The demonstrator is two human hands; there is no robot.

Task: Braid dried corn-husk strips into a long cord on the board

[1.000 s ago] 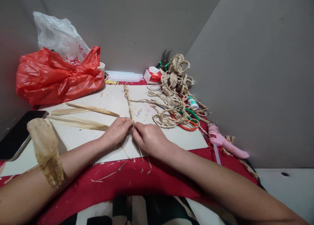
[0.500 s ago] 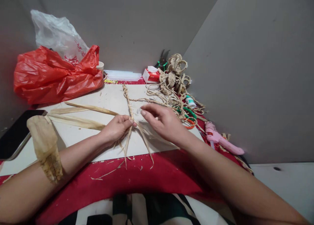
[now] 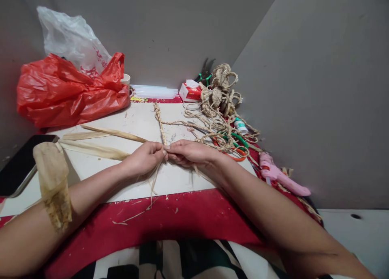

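A braided cord of dry plant fibre (image 3: 162, 129) runs down the middle of a white board (image 3: 188, 181). At its lower end my left hand (image 3: 148, 155) pinches the braid between thumb and forefinger. My right hand (image 3: 190, 152) meets it there, its fingers closed on the fibre strands, most of which the fingers hide. Loose strand ends (image 3: 154, 181) hang below my left hand toward the board's front edge. Left of it lie dry leaf strips (image 3: 97, 150), and a wide browned leaf piece (image 3: 53, 169) rests over my left forearm.
A red plastic bag (image 3: 69, 94) stands at the back left, a phone (image 3: 18, 165) at the left edge. Coiled braided rope (image 3: 220, 96), a tissue box (image 3: 190, 91), green-handled pliers (image 3: 205, 77), a small white bottle (image 3: 240, 126) and a pink glue gun (image 3: 279, 175) line the right side.
My right hand has come down and left to the braid's lower end, closing on strands beside my left hand. My left hand keeps its pinch. The view has shifted slightly.
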